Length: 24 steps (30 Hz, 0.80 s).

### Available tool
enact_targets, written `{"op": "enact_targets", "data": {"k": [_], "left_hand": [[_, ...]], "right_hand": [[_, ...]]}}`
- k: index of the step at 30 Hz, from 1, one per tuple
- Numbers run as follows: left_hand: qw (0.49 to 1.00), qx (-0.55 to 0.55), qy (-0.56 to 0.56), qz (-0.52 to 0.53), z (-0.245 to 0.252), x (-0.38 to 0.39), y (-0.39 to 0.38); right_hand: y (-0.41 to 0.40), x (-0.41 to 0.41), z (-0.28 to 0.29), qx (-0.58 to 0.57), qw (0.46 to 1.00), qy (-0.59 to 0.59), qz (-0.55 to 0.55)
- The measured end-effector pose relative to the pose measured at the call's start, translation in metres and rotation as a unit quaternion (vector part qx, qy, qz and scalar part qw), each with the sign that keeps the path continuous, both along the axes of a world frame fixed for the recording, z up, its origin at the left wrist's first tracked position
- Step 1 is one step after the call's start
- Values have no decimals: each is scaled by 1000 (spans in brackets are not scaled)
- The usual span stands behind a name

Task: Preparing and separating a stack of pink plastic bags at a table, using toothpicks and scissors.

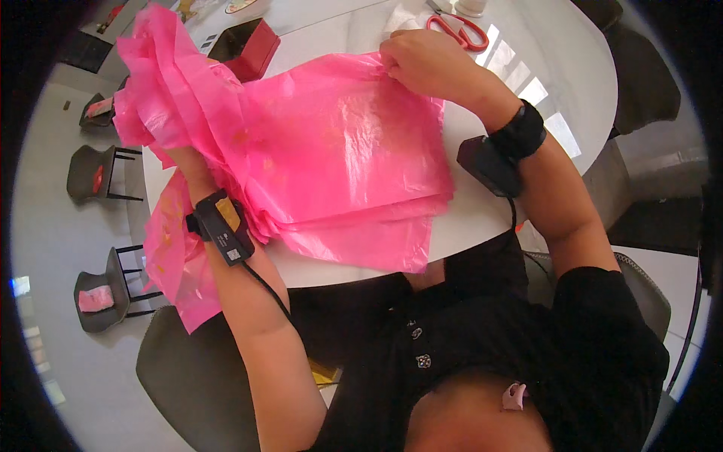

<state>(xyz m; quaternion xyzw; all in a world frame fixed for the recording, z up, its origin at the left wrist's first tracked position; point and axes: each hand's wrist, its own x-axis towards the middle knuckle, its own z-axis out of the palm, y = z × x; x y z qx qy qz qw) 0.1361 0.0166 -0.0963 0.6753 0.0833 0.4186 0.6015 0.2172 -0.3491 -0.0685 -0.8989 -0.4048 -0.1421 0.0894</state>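
Observation:
Pink plastic film (339, 147), thin and glossy, lies in several layers over the near part of the white table and bunches up at the left. My right hand (418, 62) pinches its far right corner between closed fingers. Of my left hand (192, 166), only the wrist and a little of the hand show; the rest is covered by the bunched film, so its fingers cannot be made out. Part of the film hangs past the table's left edge beside my left forearm. Each wrist wears a black strapped device with a cable.
Red-handled scissors (466, 37) lie just beyond my right hand, near a crumpled white tissue (404, 17). A red open box (251, 48) stands behind the film, with a bowl (248, 7) farther back. Grey chairs (90, 175) stand left of the round table (587, 73).

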Motion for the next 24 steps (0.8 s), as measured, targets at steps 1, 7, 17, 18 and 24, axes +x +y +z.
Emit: {"op": "enact_targets", "data": {"k": [1, 7, 17, 18, 24], "left_hand": [[1000, 2, -1, 0, -1, 1, -1], [1000, 24, 3, 7, 5, 4, 3], [972, 21, 206, -108, 50, -21, -100], [962, 26, 209, -172, 49, -30, -103], [910, 180, 194, -321, 56, -45, -147]], "right_hand": [[-1, 5, -2, -5, 1000, -6, 27], [1, -3, 21, 148, 987, -49, -24], [4, 13, 7, 386, 870, 302, 43], [8, 8, 8, 426, 812, 395, 62], [25, -45, 27, 466, 695, 519, 174]]}}
